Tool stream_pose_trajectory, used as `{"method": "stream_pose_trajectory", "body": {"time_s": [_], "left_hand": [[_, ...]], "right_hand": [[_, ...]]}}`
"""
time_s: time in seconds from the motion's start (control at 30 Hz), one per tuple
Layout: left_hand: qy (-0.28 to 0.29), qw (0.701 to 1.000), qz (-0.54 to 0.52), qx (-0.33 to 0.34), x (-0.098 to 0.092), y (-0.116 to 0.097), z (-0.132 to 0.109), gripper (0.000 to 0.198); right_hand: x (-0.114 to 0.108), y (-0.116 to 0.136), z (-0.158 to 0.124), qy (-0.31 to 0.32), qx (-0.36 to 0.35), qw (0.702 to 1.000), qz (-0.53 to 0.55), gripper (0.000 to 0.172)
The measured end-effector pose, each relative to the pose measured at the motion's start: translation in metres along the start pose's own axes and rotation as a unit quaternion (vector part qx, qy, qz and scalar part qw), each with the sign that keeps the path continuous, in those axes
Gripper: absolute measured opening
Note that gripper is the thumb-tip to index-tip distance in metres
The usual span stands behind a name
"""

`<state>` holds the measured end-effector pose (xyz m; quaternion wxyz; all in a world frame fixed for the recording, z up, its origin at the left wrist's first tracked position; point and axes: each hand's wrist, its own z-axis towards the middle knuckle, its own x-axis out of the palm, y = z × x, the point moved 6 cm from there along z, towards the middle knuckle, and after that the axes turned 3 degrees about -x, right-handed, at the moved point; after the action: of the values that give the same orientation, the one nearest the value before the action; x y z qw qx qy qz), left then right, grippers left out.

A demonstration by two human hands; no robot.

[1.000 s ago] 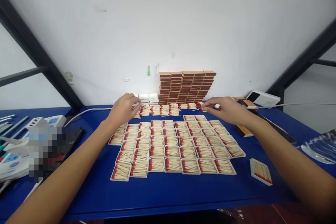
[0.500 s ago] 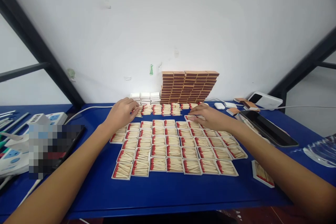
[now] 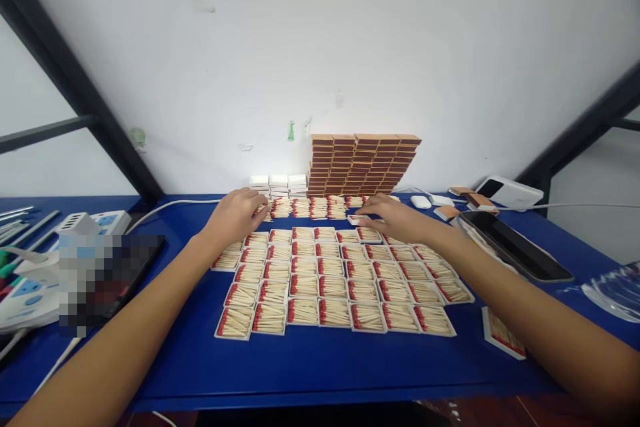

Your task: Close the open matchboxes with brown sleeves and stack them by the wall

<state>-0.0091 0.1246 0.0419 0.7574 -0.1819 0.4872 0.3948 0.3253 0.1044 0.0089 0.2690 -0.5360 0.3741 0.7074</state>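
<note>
My left hand [image 3: 236, 215] is at the left end of a row of loose red-tipped match bundles [image 3: 300, 208], its thumb and fingers curled around matches [image 3: 265, 211] there. Between the thumb and fingertips of my right hand [image 3: 393, 217] is the edge of a small white matchbox tray [image 3: 356, 219]; how full it is I cannot make out. This tray sits just behind the rows of open trays filled with matches [image 3: 331, 286]. A filled tray [image 3: 369, 234] lies just below my right fingers. My right hand and forearm hide part of the rows' right side.
Brown matchbox sleeves [image 3: 361, 165] form a tall stack against the wall, with white trays [image 3: 279, 184] piled beside it. A phone [image 3: 515, 245], a white power bank [image 3: 509, 191] and a lone matchbox tray [image 3: 503, 333] are at right. Power strips [image 3: 30, 297] and cables lie left.
My right hand has shifted a white tray slightly back and left, uncovering the filled tray below it. My left hand stays by the matches. The view has shifted a little.
</note>
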Motion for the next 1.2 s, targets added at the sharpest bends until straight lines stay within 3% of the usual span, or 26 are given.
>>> {"method": "stream_pose_trajectory", "body": {"time_s": [0.27,0.73,1.1,1.2], "left_hand": [[0.005,1.000,-0.014,0.004,0.005,0.002,-0.001,0.029],[0.024,1.000,0.017,-0.010,0.005,0.000,0.000,0.034],[0.023,1.000,0.007,-0.008,0.008,0.001,-0.001,0.032],[0.028,1.000,0.015,-0.001,0.008,0.000,-0.001,0.033]], "right_hand": [[0.001,-0.007,0.008,0.005,-0.020,1.000,-0.002,0.051],[0.002,-0.024,0.030,0.006,0.011,1.000,-0.027,0.048],[-0.002,-0.030,0.034,-0.084,0.018,0.992,-0.089,0.040],[-0.003,-0.026,0.029,-0.083,0.013,0.992,-0.098,0.041]]}}
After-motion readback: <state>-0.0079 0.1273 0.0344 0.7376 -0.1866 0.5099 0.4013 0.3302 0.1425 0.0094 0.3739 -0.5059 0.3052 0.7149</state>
